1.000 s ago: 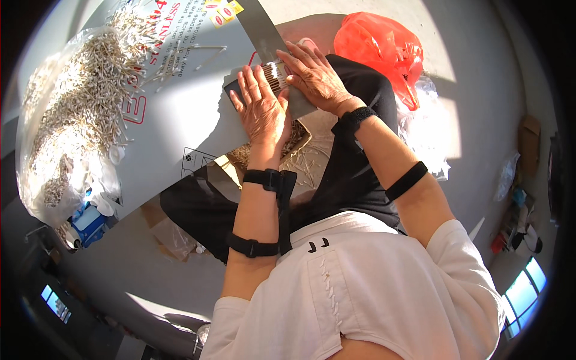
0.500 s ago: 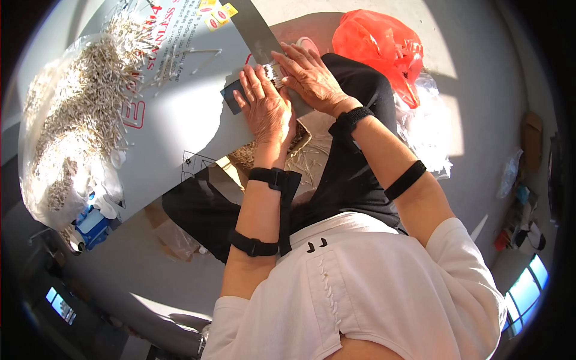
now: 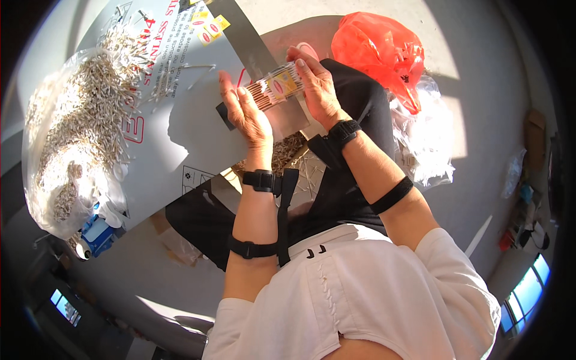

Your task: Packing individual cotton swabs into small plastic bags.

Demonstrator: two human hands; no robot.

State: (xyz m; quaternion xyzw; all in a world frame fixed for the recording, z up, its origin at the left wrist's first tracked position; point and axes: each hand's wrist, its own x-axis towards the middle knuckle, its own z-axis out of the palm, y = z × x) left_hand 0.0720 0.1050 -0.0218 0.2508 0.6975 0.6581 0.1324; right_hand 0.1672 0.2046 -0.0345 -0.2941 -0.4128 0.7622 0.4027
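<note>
A flat clear pack of cotton swabs [image 3: 271, 90] with a yellow label is up in front of me, above the table's near right corner. My right hand [image 3: 321, 90] grips its right end, thumb on the near face and fingers curled around the edge. My left hand [image 3: 249, 120] is upright at the pack's left end, fingers stretched and apart, the thumb close to or touching the edge. Beneath the pack lies a grey metal plate [image 3: 289, 120]. Below the hands, a box of loose swabs [image 3: 288, 150] is partly hidden by my left arm.
A large clear bag of loose swabs [image 3: 84, 126] spills over the left of the grey table sheet [image 3: 159, 147]. Yellow labels [image 3: 213, 27] lie at the far edge. A red plastic bag [image 3: 378, 51] and a clear bag [image 3: 423, 135] stand right of my knee.
Both hands were palm down over the pack at the table corner. Now the pack is lifted with its labelled face showing; my left hand has turned upright and spread its fingers.
</note>
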